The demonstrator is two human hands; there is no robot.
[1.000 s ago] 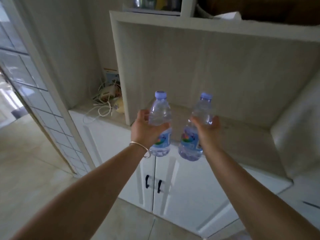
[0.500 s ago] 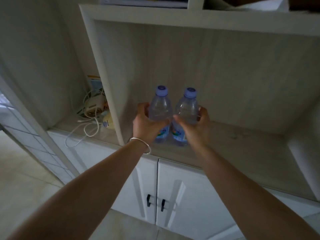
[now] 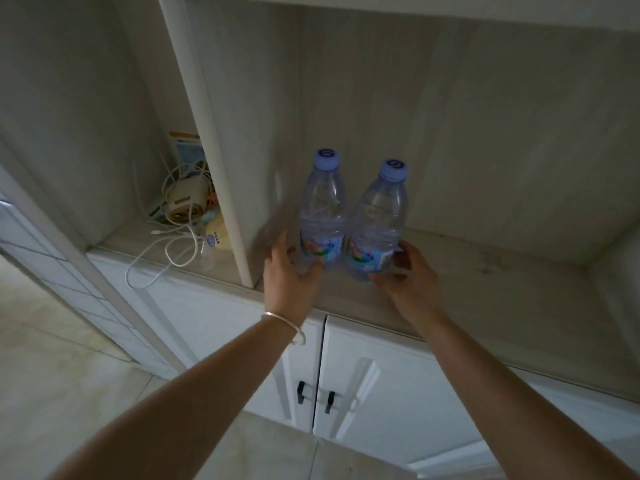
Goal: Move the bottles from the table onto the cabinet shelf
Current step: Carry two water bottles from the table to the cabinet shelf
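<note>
Both your hands have loosened since the earlier frame: half a second ago each was wrapped round a bottle, now the bottles stand on the shelf and your fingers are coming off them. Your left hand (image 3: 289,271) sits low beside the left clear plastic water bottle with a pale blue cap (image 3: 322,216), fingers spread and relaxed, tips at or just off the bottle's base; contact is too blurred to call. Your right hand (image 3: 407,271) is beside the right clear plastic water bottle with a pale blue cap (image 3: 377,230), fingers loosely curved, fingertips (image 3: 381,277) touching near the bottom of its label, not a full grip. A thin silver bangle (image 3: 294,329) circles your left wrist.

Both bottles stand upright, side by side and touching or nearly so, on the pale wood-grain cabinet shelf (image 3: 485,271), in the wide open compartment, close to the white vertical divider panel (image 3: 221,168) on the left. Each has a colourful blue label round its lower body.

Left of the divider, a narrower nook holds a tangle of white cables and chargers (image 3: 180,216) and a leaning printed card (image 3: 188,148). Below the shelf, two white cabinet doors (image 3: 381,393) are closed, with small black handles (image 3: 315,394) at the seam. Beige floor tiles (image 3: 52,375) lie lower left.
</note>
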